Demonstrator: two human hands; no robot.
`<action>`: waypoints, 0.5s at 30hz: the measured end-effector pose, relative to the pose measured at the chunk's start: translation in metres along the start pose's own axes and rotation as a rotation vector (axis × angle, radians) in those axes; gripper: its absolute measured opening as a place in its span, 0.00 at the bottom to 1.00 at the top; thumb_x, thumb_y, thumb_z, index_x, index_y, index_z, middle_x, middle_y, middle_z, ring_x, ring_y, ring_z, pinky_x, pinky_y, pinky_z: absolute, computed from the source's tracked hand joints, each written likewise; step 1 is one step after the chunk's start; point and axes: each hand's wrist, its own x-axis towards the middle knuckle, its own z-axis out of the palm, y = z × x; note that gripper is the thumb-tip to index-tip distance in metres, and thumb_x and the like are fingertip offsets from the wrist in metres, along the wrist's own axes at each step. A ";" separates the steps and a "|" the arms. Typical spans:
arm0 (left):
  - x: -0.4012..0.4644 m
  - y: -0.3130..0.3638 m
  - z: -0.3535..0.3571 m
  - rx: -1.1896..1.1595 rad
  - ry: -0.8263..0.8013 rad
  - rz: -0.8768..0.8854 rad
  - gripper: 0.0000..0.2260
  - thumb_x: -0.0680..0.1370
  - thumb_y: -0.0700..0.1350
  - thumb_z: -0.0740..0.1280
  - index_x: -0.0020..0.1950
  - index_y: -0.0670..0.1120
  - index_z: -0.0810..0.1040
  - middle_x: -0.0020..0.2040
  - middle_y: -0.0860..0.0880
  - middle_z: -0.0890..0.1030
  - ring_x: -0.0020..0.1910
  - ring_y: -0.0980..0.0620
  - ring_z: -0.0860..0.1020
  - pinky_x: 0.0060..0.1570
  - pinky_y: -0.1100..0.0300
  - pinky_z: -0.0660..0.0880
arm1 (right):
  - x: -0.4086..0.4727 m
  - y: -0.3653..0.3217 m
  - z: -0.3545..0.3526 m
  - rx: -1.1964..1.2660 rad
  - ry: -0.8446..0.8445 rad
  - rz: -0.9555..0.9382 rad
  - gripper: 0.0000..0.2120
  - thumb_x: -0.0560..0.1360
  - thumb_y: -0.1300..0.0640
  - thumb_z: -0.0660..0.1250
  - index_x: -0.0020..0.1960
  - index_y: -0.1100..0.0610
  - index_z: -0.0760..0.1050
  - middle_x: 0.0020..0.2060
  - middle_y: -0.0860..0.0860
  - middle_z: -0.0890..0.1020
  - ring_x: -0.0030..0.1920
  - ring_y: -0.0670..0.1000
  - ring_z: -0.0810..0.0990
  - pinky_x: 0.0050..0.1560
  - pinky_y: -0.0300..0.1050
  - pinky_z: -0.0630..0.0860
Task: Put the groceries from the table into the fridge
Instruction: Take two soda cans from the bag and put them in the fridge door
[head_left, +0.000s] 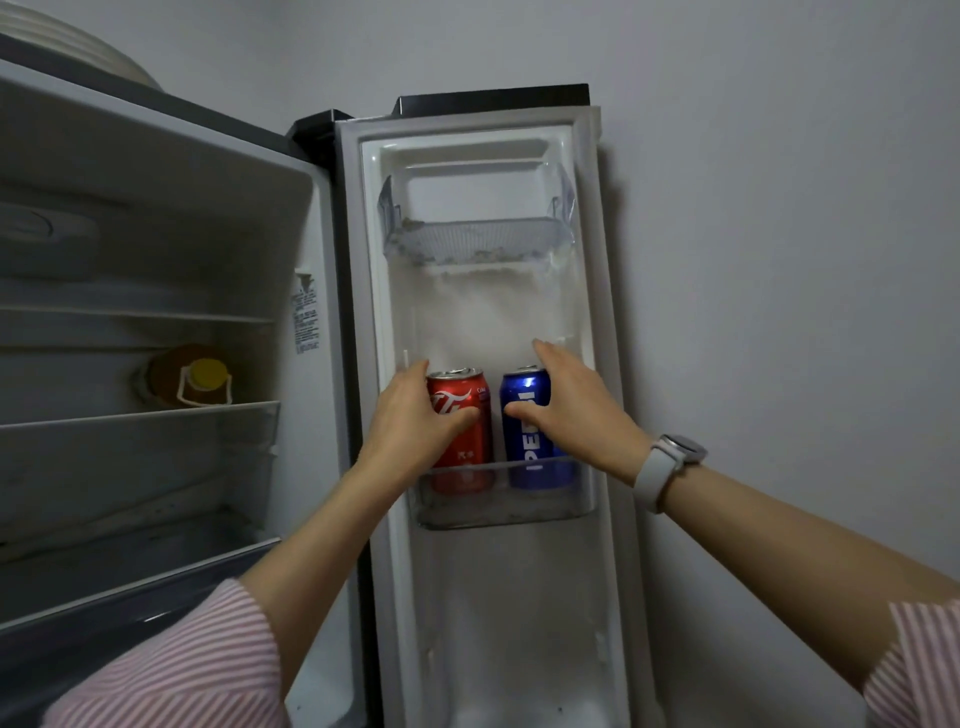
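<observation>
Left hand (415, 415) grips the red aluminium cola can (464, 431), right hand (566, 405) the blue one (535, 431); the clear door-shelf rail (498, 465) hides their bases

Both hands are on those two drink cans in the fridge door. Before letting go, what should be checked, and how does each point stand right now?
1. Red cola can upright in the clear lower door shelf: ok.
2. Blue Pepsi can upright beside it: ok.
3. Shelf rail in front of both cans: ok.
4. Can bottoms fully seated on the shelf floor: cannot tell, the frosted wall blurs them.
5. Left hand free of the red can: not ok, it grips it.
6. Right hand free of the blue can: not ok, thumb and fingers hold it.
</observation>
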 end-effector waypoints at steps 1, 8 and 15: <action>-0.002 0.001 -0.003 0.033 0.021 0.025 0.33 0.73 0.49 0.70 0.73 0.45 0.59 0.70 0.44 0.67 0.67 0.46 0.68 0.62 0.50 0.69 | -0.003 -0.004 -0.002 -0.026 0.001 -0.023 0.35 0.75 0.51 0.66 0.74 0.59 0.52 0.73 0.55 0.59 0.73 0.52 0.58 0.70 0.45 0.57; -0.045 -0.003 -0.021 0.222 0.183 0.283 0.23 0.77 0.48 0.63 0.71 0.46 0.63 0.69 0.47 0.68 0.67 0.49 0.67 0.64 0.54 0.66 | -0.050 -0.025 -0.005 -0.100 0.193 -0.144 0.21 0.77 0.56 0.58 0.68 0.62 0.66 0.67 0.58 0.70 0.70 0.57 0.65 0.71 0.47 0.57; -0.142 -0.045 -0.020 0.447 0.221 0.339 0.21 0.73 0.45 0.69 0.65 0.43 0.71 0.63 0.41 0.75 0.64 0.41 0.72 0.62 0.39 0.68 | -0.156 -0.037 0.036 -0.113 0.214 -0.106 0.23 0.73 0.52 0.53 0.62 0.61 0.72 0.62 0.58 0.75 0.66 0.59 0.70 0.67 0.62 0.64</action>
